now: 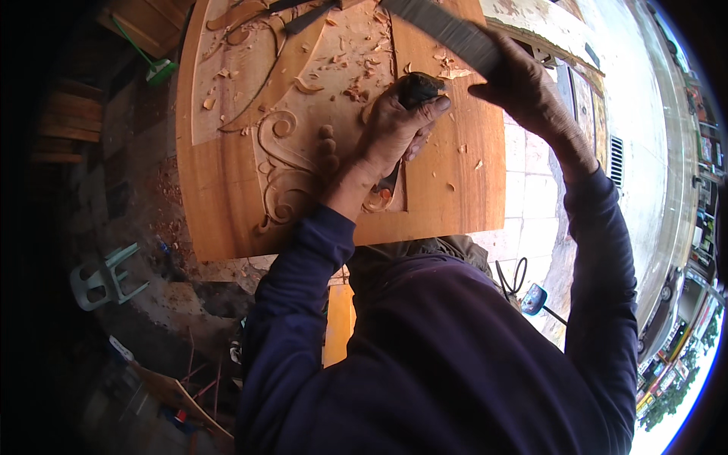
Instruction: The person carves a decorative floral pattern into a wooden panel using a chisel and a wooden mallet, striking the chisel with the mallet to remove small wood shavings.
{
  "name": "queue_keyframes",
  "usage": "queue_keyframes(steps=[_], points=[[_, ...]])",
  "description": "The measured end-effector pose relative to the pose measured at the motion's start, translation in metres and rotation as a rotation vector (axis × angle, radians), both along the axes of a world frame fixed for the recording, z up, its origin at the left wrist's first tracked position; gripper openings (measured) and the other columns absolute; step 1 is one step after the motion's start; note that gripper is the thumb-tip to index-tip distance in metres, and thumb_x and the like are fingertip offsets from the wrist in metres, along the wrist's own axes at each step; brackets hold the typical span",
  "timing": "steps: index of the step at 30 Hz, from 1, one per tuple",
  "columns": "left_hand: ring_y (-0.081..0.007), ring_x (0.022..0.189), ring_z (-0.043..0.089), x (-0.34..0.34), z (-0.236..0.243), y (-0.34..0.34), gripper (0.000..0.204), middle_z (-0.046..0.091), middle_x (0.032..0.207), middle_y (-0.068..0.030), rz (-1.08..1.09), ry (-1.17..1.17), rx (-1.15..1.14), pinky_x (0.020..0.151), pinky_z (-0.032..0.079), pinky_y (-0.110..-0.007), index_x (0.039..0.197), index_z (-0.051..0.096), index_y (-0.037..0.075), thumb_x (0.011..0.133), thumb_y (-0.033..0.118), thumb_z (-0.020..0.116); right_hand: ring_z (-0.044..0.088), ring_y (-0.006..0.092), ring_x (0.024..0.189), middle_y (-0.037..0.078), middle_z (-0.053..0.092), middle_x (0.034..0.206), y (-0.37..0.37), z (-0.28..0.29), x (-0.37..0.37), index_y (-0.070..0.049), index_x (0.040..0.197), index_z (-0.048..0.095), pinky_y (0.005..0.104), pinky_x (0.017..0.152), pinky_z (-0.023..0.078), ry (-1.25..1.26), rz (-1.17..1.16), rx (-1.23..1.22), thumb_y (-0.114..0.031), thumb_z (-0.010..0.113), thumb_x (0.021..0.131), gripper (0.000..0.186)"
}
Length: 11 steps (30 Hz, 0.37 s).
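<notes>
A carved wooden panel (455, 182) lies in front of me, with raised scrolls (284, 167) and a recessed ground strewn with curled shavings. Over its middle, my left hand (390, 129) is closed around a chisel (419, 89); the dark handle end sticks out above the fist. The blade shows below the hand, near a scroll at the panel's near edge. My right hand (531, 95), up and to the right, grips a flat grey-brown bar (447, 34), smeared by motion and apart from the chisel. Its exact kind is unclear.
More dark-bladed tools (309, 18) lie at the panel's far side. A pale plank (546, 34) runs beyond its right edge. To the left are a light green plastic chair (110, 277), a green broom (159, 70) and stacked boards (72, 114). A street with vehicles lies far right.
</notes>
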<state>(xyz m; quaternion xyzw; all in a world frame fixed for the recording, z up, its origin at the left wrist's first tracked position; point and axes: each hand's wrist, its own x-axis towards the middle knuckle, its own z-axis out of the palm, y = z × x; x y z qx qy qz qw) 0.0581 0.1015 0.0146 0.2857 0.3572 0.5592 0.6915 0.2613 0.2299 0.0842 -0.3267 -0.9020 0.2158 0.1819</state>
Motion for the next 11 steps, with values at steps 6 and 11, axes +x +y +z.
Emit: queue_keyframes(steps=[6, 11], points=[[-0.0016, 0.044, 0.043, 0.002, 0.001, -0.005, 0.023, 0.053, 0.064, 0.0068, -0.095, 0.002, 0.037, 0.039, 0.034, -0.02, 0.104, 0.066, 0.011, 0.097, 0.028, 0.079, 0.069, 0.0262, 0.118, 0.008, 0.069, 0.125, -0.041, 0.006, 0.003, -0.028, 0.157, 0.045, 0.0391, 0.101, 0.061, -0.143, -0.022, -0.067, -0.005, 0.086, 0.08, 0.09], [-0.0025, 0.047, 0.047, 0.004, -0.004, 0.001, 0.037, 0.072, 0.089, 0.0, -0.248, 0.028, 0.063, 0.04, 0.041, -0.022, 0.122, 0.065, 0.007, 0.097, 0.032, 0.078, 0.041, 0.0286, 0.15, 0.016, 0.049, 0.156, -0.026, -0.022, 0.036, -0.017, 0.159, 0.04, 0.0436, 0.119, 0.043, 0.389, -0.125, -0.286, -0.018, 0.089, 0.083, 0.09]])
